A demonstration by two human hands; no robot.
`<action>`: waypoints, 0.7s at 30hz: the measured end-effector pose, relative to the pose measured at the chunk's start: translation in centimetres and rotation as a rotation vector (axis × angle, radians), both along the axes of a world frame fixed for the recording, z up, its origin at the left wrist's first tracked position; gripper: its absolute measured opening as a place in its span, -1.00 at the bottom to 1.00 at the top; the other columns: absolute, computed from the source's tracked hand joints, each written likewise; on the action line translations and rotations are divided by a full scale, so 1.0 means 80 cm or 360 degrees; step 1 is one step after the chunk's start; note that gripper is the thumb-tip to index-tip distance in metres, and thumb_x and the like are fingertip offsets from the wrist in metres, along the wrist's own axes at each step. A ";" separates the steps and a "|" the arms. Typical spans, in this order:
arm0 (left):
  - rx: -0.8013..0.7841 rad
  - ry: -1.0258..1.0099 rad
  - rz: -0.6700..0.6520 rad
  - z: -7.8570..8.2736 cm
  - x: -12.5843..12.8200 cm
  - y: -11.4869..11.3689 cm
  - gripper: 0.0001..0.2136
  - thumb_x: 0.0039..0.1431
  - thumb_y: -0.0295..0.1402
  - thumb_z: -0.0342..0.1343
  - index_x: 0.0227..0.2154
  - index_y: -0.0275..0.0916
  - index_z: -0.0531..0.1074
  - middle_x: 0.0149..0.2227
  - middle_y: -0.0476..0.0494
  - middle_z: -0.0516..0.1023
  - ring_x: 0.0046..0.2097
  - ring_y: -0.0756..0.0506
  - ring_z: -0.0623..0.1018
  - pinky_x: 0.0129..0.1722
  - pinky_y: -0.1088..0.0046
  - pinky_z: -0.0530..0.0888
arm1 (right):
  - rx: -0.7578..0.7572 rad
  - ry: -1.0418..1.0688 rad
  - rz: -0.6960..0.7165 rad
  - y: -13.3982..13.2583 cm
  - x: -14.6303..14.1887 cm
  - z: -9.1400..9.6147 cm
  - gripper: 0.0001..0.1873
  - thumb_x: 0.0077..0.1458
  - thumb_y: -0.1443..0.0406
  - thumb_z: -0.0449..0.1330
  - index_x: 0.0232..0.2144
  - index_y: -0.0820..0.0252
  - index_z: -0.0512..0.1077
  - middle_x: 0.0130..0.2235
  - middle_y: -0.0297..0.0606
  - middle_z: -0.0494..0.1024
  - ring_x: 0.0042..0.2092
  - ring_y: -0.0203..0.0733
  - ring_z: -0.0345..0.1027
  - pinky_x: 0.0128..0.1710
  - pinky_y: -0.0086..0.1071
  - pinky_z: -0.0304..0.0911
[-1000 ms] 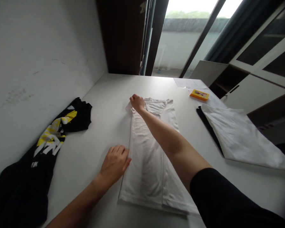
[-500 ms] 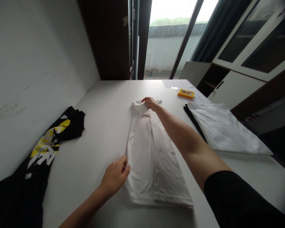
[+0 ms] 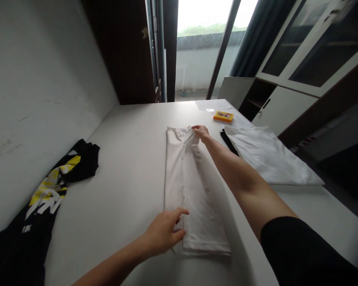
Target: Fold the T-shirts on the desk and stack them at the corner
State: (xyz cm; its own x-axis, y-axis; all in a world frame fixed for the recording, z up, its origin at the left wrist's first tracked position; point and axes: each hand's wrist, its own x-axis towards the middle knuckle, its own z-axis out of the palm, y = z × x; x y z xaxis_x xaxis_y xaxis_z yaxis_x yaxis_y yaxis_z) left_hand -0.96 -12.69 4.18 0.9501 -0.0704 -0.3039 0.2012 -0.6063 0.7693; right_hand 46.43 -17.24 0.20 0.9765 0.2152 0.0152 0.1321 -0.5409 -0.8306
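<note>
A white shirt (image 3: 197, 190) lies on the table, folded lengthwise into a long narrow strip with its hemmed end toward me. At its far right corner, my right hand (image 3: 201, 132) pinches the cloth, which is gathered and wrinkled there. My left hand (image 3: 167, 230) rests over the near left part of the shirt, index finger stretched out and thumb apart. Whether its fingertips press on the cloth I cannot tell. The hand covers part of the shirt's near left edge.
Along the wall on the left lies a black garment (image 3: 24, 234) with yellow and white print. Folded white cloth (image 3: 268, 155) sits over something black at the right. Behind it are a yellow-orange box (image 3: 223, 116) and papers (image 3: 211, 105) on the white table (image 3: 131, 159).
My left hand has moved right from the shirt's left edge onto its middle, and its fingers have spread. My right hand has shifted to the far right corner. The shirt's strip is narrower now.
</note>
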 end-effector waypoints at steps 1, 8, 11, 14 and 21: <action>-0.0037 -0.0008 -0.0034 0.001 0.000 -0.001 -0.49 0.09 -0.41 0.21 0.14 -0.04 0.45 -0.31 0.03 0.46 -0.30 -0.04 0.44 -0.25 0.50 0.34 | 0.0065 0.0013 0.0043 -0.002 -0.002 -0.003 -0.56 0.00 0.40 0.16 -0.08 0.21 0.65 -0.08 -0.13 0.65 -0.21 -0.18 0.47 -0.20 -0.39 0.36; -0.0168 -0.0122 -0.0487 0.011 0.004 -0.005 -0.51 0.18 -0.30 0.28 0.19 -0.06 0.42 -0.26 0.03 0.57 -0.29 -0.03 0.52 -0.12 0.46 0.44 | 0.0362 -0.0057 0.0239 0.005 -0.004 -0.013 -0.46 0.06 0.38 0.13 0.11 0.18 0.55 -0.03 -0.18 0.64 -0.17 -0.21 0.50 -0.15 -0.39 0.39; 0.0205 -0.0441 -0.0486 -0.007 0.008 -0.003 -0.60 0.27 -0.25 0.21 0.15 -0.12 0.43 -0.09 -0.13 0.59 -0.05 -0.16 0.53 0.07 0.27 0.43 | -0.0066 -0.0033 0.0033 0.000 -0.001 -0.022 -0.55 0.10 0.37 0.17 0.04 0.20 0.59 0.00 -0.11 0.64 -0.08 -0.14 0.51 -0.08 -0.37 0.37; 0.0525 -0.0694 -0.0509 -0.030 0.011 0.004 -0.61 0.31 -0.21 0.17 0.16 -0.16 0.41 0.14 -0.25 0.50 0.19 -0.27 0.42 0.26 0.08 0.30 | -0.0303 -0.0145 0.0118 -0.005 -0.002 -0.033 -0.56 0.15 0.30 0.22 0.09 0.16 0.57 0.07 -0.10 0.61 0.04 -0.08 0.49 0.04 -0.34 0.32; 0.0676 -0.0726 -0.0671 -0.054 0.009 0.018 -0.40 0.37 -0.07 0.08 0.39 -0.11 0.17 0.48 -0.25 0.05 0.49 -0.32 0.02 0.45 -0.10 -0.08 | -0.0450 -0.0298 0.0252 0.004 -0.020 -0.031 -0.56 0.09 0.40 0.20 0.02 0.14 0.61 0.04 -0.13 0.63 0.01 -0.07 0.49 0.10 -0.31 0.30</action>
